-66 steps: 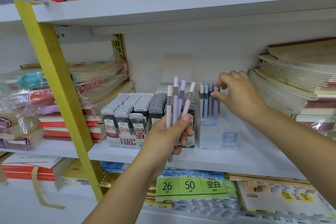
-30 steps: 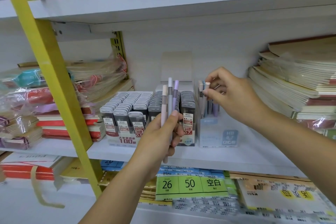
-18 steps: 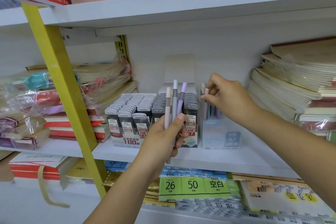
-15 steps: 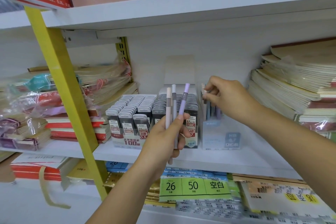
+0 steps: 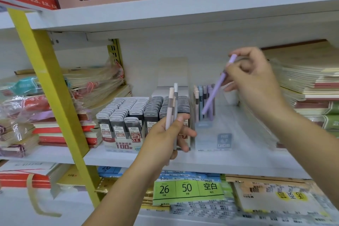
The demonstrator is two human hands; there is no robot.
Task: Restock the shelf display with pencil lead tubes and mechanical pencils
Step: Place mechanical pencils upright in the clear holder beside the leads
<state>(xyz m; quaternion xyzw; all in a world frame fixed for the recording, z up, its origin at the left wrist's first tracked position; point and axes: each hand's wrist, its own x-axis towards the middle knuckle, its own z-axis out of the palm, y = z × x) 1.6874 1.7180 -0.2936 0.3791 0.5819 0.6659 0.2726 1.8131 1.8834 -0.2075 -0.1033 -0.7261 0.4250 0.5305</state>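
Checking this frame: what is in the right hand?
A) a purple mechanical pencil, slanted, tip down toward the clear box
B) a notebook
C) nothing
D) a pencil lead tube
A: the right hand pinches a purple pencil that slants tip-down toward the clear display box, while the left hand grips two upright pencils.

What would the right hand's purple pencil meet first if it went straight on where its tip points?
Most likely the pencils standing in the clear box: the right hand slants its purple pencil down and left, tip beside them. Depth is blurry, so it might miss.
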